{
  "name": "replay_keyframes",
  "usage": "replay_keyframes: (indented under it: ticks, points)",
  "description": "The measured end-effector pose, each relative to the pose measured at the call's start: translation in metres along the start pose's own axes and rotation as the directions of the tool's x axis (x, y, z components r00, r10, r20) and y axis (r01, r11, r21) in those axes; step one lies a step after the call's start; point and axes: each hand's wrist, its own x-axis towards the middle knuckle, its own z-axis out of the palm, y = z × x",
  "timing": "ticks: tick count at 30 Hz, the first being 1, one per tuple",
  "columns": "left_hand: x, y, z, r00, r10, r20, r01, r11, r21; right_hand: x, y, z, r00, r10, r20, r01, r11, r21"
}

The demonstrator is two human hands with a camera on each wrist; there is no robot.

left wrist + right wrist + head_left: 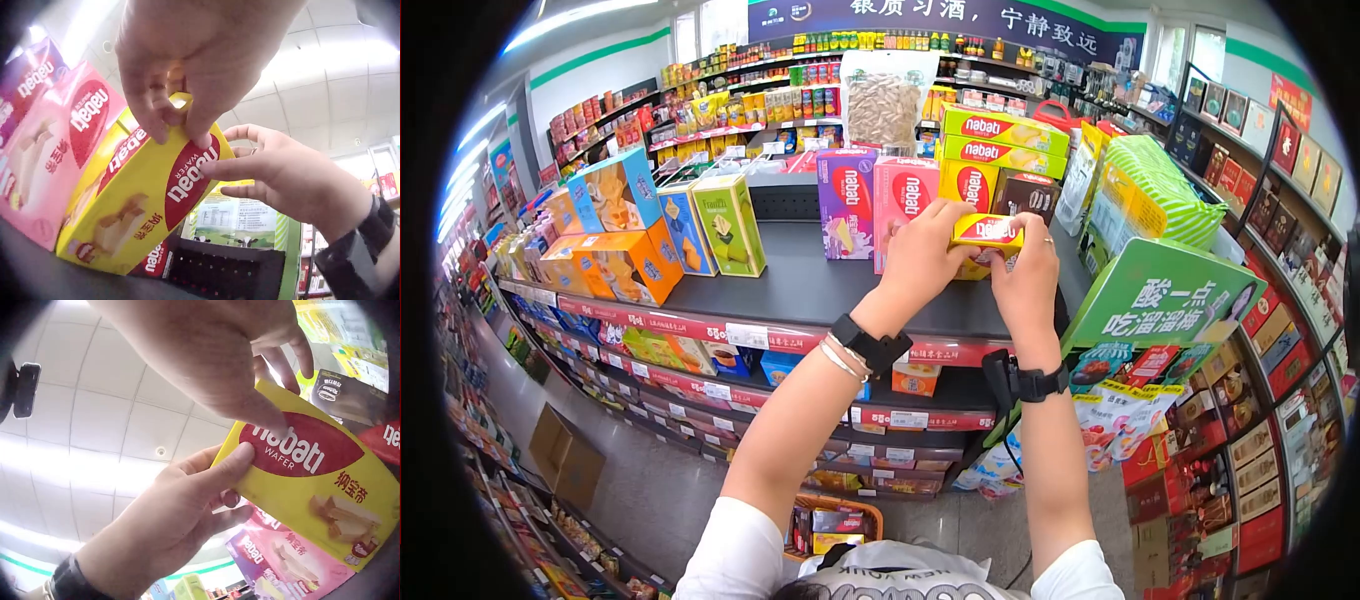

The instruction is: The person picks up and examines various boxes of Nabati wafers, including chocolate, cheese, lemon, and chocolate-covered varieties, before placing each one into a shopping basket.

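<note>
Both hands grip a yellow nabati wafer box (988, 232) (144, 206) (312, 469) near its top end, which tilts toward the person. The left hand (928, 262) (194, 62) (187, 506) pinches one side, thumb on the front face. On the opposite side, the right hand (1025, 280) (287, 169) (219, 356) has its thumb on the red logo. Another yellow nabati box (968, 184) stands upright behind it, beside a pink box (903, 200) (56, 150) (297, 550) and a purple box (847, 205). A dark brown box (1027, 195) (350, 394) is at the right.
Two yellow-green boxes (1005, 142) lie stacked on top. Farther left on the black shelf (800, 275) stand a green box (730, 225) and orange boxes (625, 265). A green sign (1165, 295) leans at the right. Below, a basket (878, 515) holds several boxes.
</note>
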Motion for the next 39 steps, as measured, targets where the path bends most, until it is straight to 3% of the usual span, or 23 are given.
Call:
replay_keyframes:
  ticks: [4,7,9,12,14,17,18,22,25,26,29,32,36,39]
  points:
    - [-0.006,0.018,-0.011,0.986,0.094,-0.139,-0.105,0.992,-0.074,0.003,-0.014,-0.016,0.999,0.034,-0.032,-0.025,0.968,0.251]
    - [-0.015,0.043,-0.041,0.982,0.067,-0.177,-0.096,0.983,-0.159,-0.004,-0.039,-0.039,0.998,0.066,-0.017,-0.054,0.913,0.403]
    - [-0.033,0.059,-0.068,0.983,-0.115,-0.145,0.046,0.909,-0.414,-0.018,-0.052,-0.053,0.997,0.051,0.065,-0.074,0.907,0.414]
    - [-0.072,0.072,-0.117,0.944,-0.331,-0.015,0.224,0.669,-0.709,-0.05,-0.062,-0.066,0.985,0.016,0.171,-0.075,0.935,0.347]
    - [-0.104,0.069,-0.141,0.877,-0.481,-0.007,0.325,0.602,-0.729,-0.082,-0.058,-0.064,0.956,0.079,0.282,-0.186,0.908,0.375]
    - [-0.165,0.05,-0.157,0.754,-0.656,0.048,0.411,0.412,-0.813,-0.135,-0.057,-0.054,0.859,0.159,0.486,-0.42,0.762,0.493]
    - [-0.188,0.041,-0.159,0.706,-0.704,0.074,0.434,0.347,-0.832,-0.154,-0.053,-0.045,0.837,0.13,0.532,-0.437,0.745,0.505]
    - [-0.272,0.025,-0.166,0.538,-0.83,0.151,0.478,0.152,-0.865,-0.222,-0.058,-0.029,0.588,0.045,0.807,-0.596,0.699,0.395]
    - [-0.324,0.015,-0.173,0.447,-0.87,0.21,0.475,0.032,-0.879,-0.252,-0.068,-0.026,0.42,0.017,0.907,-0.753,0.565,0.338]
    - [-0.338,0.014,-0.178,0.428,-0.874,0.231,0.505,0.019,-0.863,-0.258,-0.07,-0.026,0.371,0.007,0.929,-0.795,0.518,0.314]
    - [-0.37,0.017,-0.194,0.4,-0.866,0.299,0.599,0.0,-0.801,-0.271,-0.07,-0.02,0.416,-0.029,0.909,-0.789,0.486,0.377]
    - [-0.381,0.023,-0.205,0.446,-0.84,0.31,0.782,0.198,-0.591,-0.272,-0.077,-0.016,0.431,0.056,0.901,-0.858,0.335,0.389]
    - [-0.393,0.023,-0.21,0.388,-0.85,0.356,0.858,0.192,-0.476,-0.263,-0.092,-0.013,0.44,0.128,0.889,-0.878,0.268,0.396]
    - [-0.39,0.026,-0.212,0.425,-0.856,0.293,0.796,0.199,-0.572,-0.263,-0.101,-0.012,0.401,0.077,0.913,-0.901,0.212,0.378]
